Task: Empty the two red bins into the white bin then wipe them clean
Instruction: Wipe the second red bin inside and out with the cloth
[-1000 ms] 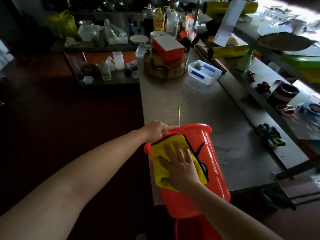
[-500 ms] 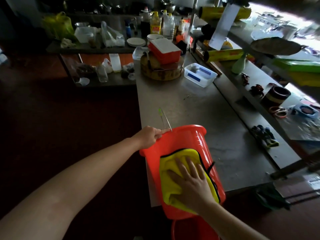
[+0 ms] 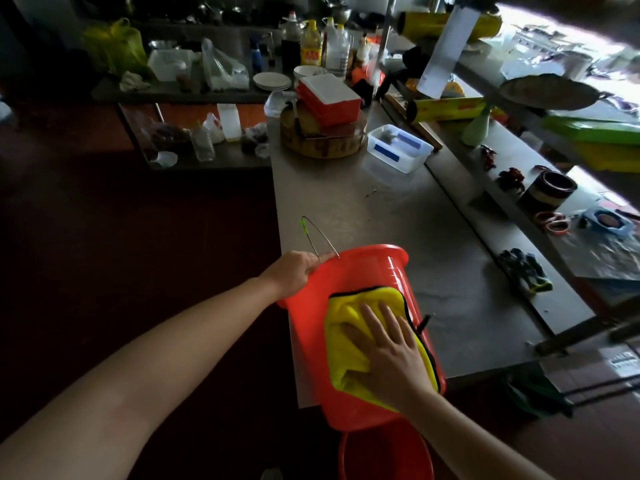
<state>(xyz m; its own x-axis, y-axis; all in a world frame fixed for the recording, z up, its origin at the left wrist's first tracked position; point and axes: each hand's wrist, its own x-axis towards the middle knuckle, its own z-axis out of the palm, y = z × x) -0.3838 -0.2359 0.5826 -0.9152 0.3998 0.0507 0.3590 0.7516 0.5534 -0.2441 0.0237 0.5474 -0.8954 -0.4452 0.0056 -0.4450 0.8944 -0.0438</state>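
Lower centre of frame: a red plastic bin (image 3: pixel 367 271) lies tilted on the near edge of the grey steel bench (image 3: pixel 381 209). The left hand (image 3: pixel 294 271) curls its fingers round the rim. The right hand (image 3: pixel 391 355), fingers (image 3: pixel 367 320) straight and spread, presses a yellow cloth (image 3: pixel 341 337) against the outer wall. A second red bin (image 3: pixel 384 455) sits at the bottom edge.

Steel table (image 3: pixel 363 216) with wooden block (image 3: pixel 322 147), clear tub (image 3: pixel 398 147), tilted red bin (image 3: pixel 367 271).

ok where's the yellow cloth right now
Head view, lower centre: the yellow cloth lies on the outer side of the red bin, pressed flat under the right hand, while the left hand grips its rim.
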